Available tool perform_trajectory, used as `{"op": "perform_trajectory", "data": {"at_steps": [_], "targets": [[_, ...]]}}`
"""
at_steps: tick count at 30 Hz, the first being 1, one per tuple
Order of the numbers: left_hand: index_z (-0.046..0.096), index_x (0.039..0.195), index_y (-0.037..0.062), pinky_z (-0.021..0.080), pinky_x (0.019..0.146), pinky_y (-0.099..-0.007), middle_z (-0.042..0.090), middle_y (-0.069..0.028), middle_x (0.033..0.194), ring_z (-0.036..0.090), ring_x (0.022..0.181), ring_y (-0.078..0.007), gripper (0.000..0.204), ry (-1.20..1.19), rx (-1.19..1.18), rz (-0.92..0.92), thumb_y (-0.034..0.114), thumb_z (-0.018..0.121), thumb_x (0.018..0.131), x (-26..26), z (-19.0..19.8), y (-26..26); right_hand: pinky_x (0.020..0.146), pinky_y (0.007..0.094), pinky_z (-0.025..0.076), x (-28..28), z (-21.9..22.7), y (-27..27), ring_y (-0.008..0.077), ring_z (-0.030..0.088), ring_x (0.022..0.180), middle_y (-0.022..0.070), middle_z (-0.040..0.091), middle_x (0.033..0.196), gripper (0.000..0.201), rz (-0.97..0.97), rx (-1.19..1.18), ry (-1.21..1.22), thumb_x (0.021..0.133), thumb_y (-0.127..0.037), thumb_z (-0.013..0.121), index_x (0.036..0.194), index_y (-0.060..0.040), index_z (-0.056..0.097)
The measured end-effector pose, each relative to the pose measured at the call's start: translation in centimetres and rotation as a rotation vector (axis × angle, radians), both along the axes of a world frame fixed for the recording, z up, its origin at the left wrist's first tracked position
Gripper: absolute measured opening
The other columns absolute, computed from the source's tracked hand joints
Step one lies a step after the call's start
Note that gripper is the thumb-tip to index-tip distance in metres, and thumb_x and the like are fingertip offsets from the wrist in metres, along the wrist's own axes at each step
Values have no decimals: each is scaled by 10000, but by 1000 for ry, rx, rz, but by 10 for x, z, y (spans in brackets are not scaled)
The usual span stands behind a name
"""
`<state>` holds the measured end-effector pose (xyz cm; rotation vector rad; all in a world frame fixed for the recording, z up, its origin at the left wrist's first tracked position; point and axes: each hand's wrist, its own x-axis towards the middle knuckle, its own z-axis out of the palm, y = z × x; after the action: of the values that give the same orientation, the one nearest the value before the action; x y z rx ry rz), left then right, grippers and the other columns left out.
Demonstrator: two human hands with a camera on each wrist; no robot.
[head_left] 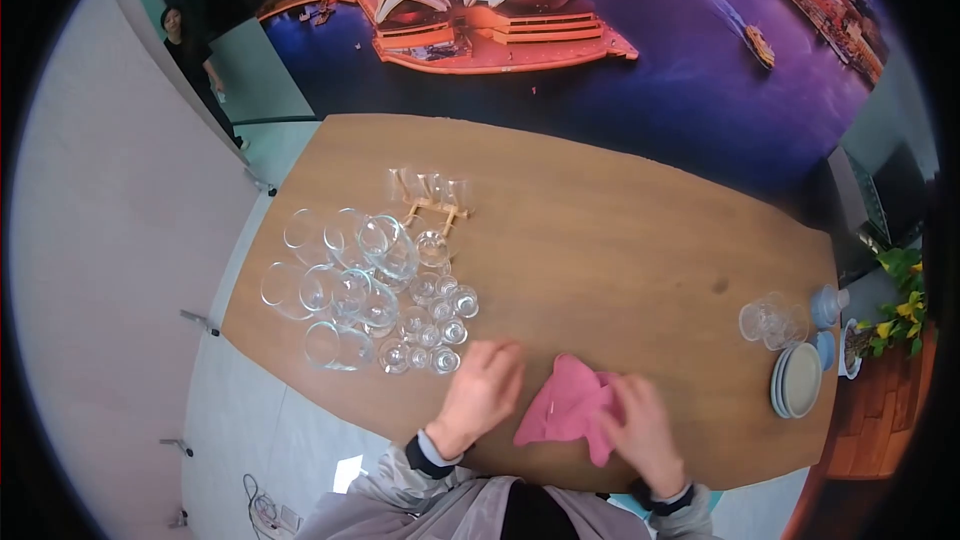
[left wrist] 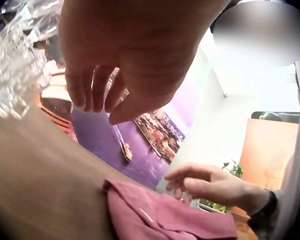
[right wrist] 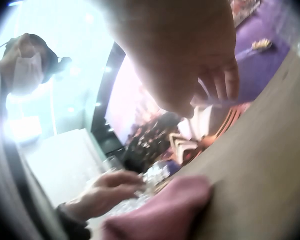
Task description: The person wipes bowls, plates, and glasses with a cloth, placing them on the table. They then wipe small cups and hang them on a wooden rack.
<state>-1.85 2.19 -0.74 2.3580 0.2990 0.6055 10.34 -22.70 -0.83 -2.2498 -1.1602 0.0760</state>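
Observation:
A crumpled pink cloth (head_left: 565, 402) lies on the table near its front edge, between the two hands. My left hand (head_left: 482, 387) hovers left of the cloth, beside a group of small stemmed glasses (head_left: 437, 312). Its fingers hang loosely bent, and nothing shows in their grasp in the left wrist view. Over the cloth's right edge is my right hand (head_left: 645, 430), slightly blurred. In the right wrist view its fingers (right wrist: 231, 80) droop loosely above the table with nothing visible held.
Several large clear glasses (head_left: 345, 290) crowd the table's left side. Behind them, more glasses hang on a small wooden rack (head_left: 440, 212). At the right stand stacked plates (head_left: 802, 380), clear glasses (head_left: 772, 322) and blue cups (head_left: 826, 306). A person (head_left: 195, 65) stands at the far left.

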Motion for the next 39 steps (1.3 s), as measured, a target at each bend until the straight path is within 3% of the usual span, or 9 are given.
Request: {"op": "perform_trajectory", "data": {"at_steps": [7, 20, 22, 24, 27, 32, 33, 35, 39], "targets": [[563, 1243, -18, 502, 894, -462, 571, -200, 1198, 570, 1053, -400, 497, 170, 247, 445, 98, 779, 810, -39, 8, 33, 877, 463, 495, -34, -38, 39, 366, 543, 1025, 176, 541, 1156, 406, 61, -82, -6, 848, -249, 772, 1139, 6, 650], [614, 1166, -18, 534, 827, -415, 626, -173, 1096, 630, 965, -345, 491, 143, 163, 231, 120, 836, 751, -47, 6, 25, 755, 428, 540, -23, -65, 40, 338, 604, 945, 142, 587, 1039, 221, 14, 19, -7, 865, -68, 708, 1069, -2, 653], [623, 1171, -32, 560, 799, -345, 644, -141, 1080, 682, 919, -250, 478, 235, -214, 169, 86, 852, 769, -41, 12, 18, 746, 416, 541, -12, -57, 40, 328, 619, 912, 142, 605, 1007, 200, -21, 157, 93, 867, -46, 698, 1054, 4, 648], [608, 1199, -39, 567, 807, -322, 641, -126, 1093, 688, 918, -214, 472, 176, -420, 94, 60, 839, 799, -33, 3, 15, 764, 395, 534, -6, -24, 41, 319, 630, 868, 141, 623, 953, 164, -216, 207, 527, 879, -28, 680, 1031, 15, 635], [578, 1250, -51, 576, 848, -310, 634, -107, 1123, 685, 964, -174, 456, 134, -738, -49, 16, 799, 856, -17, 0, 3, 789, 362, 525, -3, -11, 49, 303, 628, 896, 149, 623, 1011, 177, -50, 427, 294, 889, -55, 691, 1039, 17, 633], [560, 1301, -45, 584, 907, -336, 601, -129, 1231, 663, 1082, -207, 487, 42, -1063, -246, -2, 782, 869, 10, 0, -19, 903, 397, 538, -25, -1, 73, 384, 640, 1120, 211, 643, 1214, 293, 64, 519, 453, 1038, -155, 562, 1257, 32, 618], [560, 1301, -45, 584, 907, -336, 601, -129, 1231, 663, 1082, -207, 487, 45, -1062, -251, -2, 782, 869, 14, 6, -17, 903, 397, 538, -25, -9, 69, 384, 640, 1120, 211, 643, 1214, 293, 59, 522, 452, 1038, -155, 562, 1257, 32, 618], [608, 1253, -33, 592, 905, -339, 601, -142, 1249, 666, 1085, -222, 472, 61, -564, -347, 5, 815, 830, 16, 19, -13, 891, 353, 533, -24, -27, 60, 292, 669, 1052, 169, 686, 1118, 312, 1, 479, 621, 1069, -210, 526, 1228, 39, 627], [640, 1211, -28, 603, 881, -338, 615, -149, 1232, 673, 1073, -226, 465, 24, -469, -329, 14, 843, 795, 21, 13, -14, 868, 307, 521, -23, -39, 50, 171, 655, 985, 98, 706, 1061, 334, -127, 573, 989, 1089, -249, 497, 1198, 34, 638]]}}
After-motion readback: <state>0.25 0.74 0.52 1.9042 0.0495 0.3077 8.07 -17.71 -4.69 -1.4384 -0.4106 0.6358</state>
